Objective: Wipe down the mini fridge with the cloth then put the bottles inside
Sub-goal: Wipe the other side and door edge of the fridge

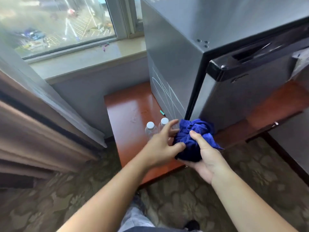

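A grey mini fridge (175, 61) with a dark door stands on a low red-brown table (130, 111); white scribble marks show on its left side. My right hand (207, 156) grips a bunched blue cloth (194, 136) just in front of the fridge's lower front corner. My left hand (162, 144) has its fingers spread, with fingertips touching the cloth's left side. Two clear bottles with white caps (151, 128) (164, 122) stand upright on the table just beyond my left hand, partly hidden by its fingers.
A window and stone sill (93, 54) lie behind the table. Brown curtains (33, 131) hang at the left. A small green item (162, 112) lies by the fridge's base. Patterned carpet (184, 198) covers the floor, and a dark cabinet edge (287, 161) runs at the right.
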The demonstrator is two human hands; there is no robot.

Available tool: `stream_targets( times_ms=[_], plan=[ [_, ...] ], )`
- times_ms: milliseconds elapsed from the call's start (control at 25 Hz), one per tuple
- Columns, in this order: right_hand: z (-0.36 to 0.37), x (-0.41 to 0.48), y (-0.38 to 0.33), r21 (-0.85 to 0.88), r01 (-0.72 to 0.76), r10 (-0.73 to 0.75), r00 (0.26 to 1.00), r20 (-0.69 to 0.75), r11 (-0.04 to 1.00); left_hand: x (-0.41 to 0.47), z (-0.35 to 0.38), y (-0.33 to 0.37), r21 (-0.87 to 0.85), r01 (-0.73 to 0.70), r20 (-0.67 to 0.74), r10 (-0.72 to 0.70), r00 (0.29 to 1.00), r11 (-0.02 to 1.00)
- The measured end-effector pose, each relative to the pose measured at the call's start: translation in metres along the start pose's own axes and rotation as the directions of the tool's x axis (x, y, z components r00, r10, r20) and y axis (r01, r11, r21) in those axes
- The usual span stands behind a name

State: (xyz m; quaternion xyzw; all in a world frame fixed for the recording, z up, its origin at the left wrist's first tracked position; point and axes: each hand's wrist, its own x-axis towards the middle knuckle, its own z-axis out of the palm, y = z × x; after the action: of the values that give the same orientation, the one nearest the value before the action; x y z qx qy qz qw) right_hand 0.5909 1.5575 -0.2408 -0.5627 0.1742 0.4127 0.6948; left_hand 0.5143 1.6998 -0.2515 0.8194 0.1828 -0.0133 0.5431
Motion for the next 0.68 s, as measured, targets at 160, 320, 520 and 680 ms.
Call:
stream_targets(
  times_ms=[160, 320, 520, 680],
  plan=[
    [0.032, 0.017, 0.022, 0.182, 0.094, -0.065, 0.985, -0.159, 0.979, 0.061, -0.079, -0.038, 0.362, -0.106, -0.06, 0.137, 0.989, 0.926],
    [0.069, 0.027, 0.035, 0.329, 0.246, -0.123, 0.928, -0.352, 0.912, 0.119, -0.096, -0.058, 0.621, -0.235, 0.278, 0.07, 0.958, 0.748],
    [0.098, 0.029, 0.034, 0.406, 0.309, -0.133, 0.904, -0.406, 0.86, 0.148, -0.076, -0.054, 0.593, -0.489, 0.516, 0.165, 0.841, 0.639],
    [0.115, 0.042, 0.026, 0.449, 0.329, -0.144, 0.906, -0.397, 0.831, 0.163, -0.081, -0.057, 0.616, -0.506, 0.477, 0.226, 0.85, 0.603]
  ],
)
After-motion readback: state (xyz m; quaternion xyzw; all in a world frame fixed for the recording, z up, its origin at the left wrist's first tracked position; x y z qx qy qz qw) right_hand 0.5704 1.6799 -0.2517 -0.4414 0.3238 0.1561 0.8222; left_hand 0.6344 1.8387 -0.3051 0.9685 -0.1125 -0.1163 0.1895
